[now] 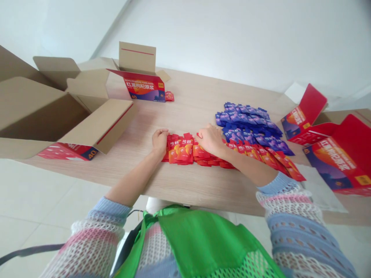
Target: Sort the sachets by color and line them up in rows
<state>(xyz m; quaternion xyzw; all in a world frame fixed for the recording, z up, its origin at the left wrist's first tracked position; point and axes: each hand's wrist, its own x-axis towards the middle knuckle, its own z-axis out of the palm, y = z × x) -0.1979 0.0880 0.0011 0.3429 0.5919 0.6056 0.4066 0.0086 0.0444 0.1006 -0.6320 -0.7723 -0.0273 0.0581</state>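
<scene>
Red and orange sachets (185,148) lie overlapping in a long row near the table's front edge. At the row's left end is my left hand (160,140), its fingers curled closed against the outermost red sachet. My right hand (211,139) rests over the middle of the row, fingers bent down and closed on the red sachets; its fingertips are partly hidden. Behind the row's right part, purple-blue sachets (246,119) are laid out in several overlapping rows.
Open cardboard cartons (95,119) crowd the table's left side. An open red printed box (145,87) stands at the back, with a small red packet (169,96) beside it. More open red boxes (339,158) are at the right, near a whitish plastic sheet (321,189).
</scene>
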